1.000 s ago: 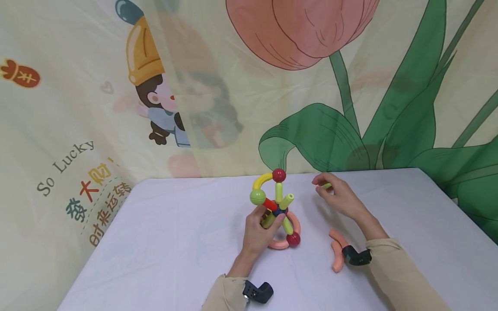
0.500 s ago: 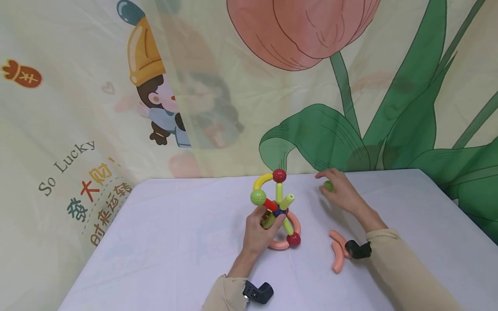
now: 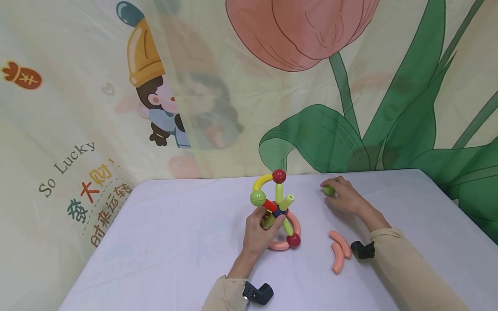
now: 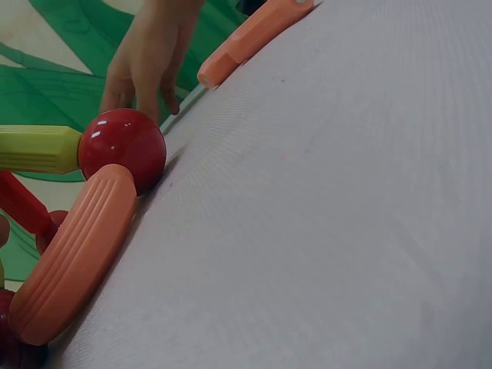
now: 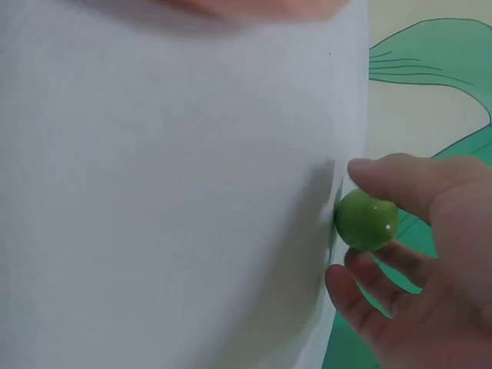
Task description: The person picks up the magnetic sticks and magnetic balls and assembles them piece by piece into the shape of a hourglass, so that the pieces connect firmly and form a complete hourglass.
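In the head view, my left hand (image 3: 258, 233) grips the middle of a magnetic ball-and-rod construction. It includes a dark blue ball (image 3: 279, 211), light green rods (image 3: 279, 193), a red rod (image 3: 270, 204), a yellow curved rod (image 3: 262, 180), a green ball (image 3: 257, 197) and a red ball (image 3: 279, 176) on top. A pink curved rod (image 4: 77, 257) meets another red ball (image 4: 123, 150) low on it. My right hand (image 3: 346, 196) is low over the far part of the table, its thumb and fingers around a loose green ball (image 5: 367, 220), which sits right at the cloth.
Two loose pink curved rods (image 3: 337, 258) lie on the white-covered table (image 3: 175, 242), near the right wrist's black camera (image 3: 362, 249). A printed curtain (image 3: 218, 86) hangs close behind the table's far edge.
My right hand first rises slightly over the green ball, then lowers and draws a little rightward, with the ball now showing between thumb and fingers. The left hand and its construction stay put.
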Motion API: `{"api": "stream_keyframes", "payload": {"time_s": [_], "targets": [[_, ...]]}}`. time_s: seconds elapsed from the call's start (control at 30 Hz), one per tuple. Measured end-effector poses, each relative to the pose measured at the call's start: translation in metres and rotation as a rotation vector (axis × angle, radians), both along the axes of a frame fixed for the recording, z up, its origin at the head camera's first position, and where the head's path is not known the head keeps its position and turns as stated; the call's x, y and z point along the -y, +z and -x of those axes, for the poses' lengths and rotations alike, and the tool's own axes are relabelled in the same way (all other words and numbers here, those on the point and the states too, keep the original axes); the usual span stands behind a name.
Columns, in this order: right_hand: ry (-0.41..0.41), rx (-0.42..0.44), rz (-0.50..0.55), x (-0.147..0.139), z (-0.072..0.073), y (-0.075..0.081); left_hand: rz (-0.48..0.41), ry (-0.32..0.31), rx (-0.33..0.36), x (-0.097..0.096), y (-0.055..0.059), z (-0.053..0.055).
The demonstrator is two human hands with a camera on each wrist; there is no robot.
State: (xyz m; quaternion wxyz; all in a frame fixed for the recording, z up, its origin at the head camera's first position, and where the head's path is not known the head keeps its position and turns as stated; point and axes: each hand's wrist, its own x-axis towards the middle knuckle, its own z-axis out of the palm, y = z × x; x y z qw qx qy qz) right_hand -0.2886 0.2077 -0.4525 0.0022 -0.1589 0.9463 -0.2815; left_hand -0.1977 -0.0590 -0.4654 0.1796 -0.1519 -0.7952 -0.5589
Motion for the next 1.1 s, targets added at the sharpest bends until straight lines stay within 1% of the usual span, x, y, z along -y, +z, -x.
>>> {"api": "stream_keyframes", "payload": {"time_s": [0.17,0.3,0.37,0.57,0.83,1.1], "targets": [[-0.028,0.029,0.005,-0.004,-0.002,-0.004,-0.002,0.003,-0.009,0.000,0.000,0.000],[-0.036,0.035,0.033,-0.006,-0.003,-0.007,-0.007,-0.001,-0.010,0.000,0.000,0.000],[-0.040,0.038,0.065,-0.006,-0.004,-0.007,-0.008,-0.004,-0.007,0.000,0.000,0.000],[-0.072,0.041,0.170,-0.003,-0.012,0.003,-0.005,-0.005,0.003,0.000,0.002,-0.001],[-0.115,0.013,0.245,0.010,-0.030,0.019,-0.003,-0.015,0.020,0.002,0.002,-0.001],[-0.110,-0.032,0.334,0.025,-0.042,0.029,0.000,-0.014,0.014,0.002,0.001,0.000]]}}
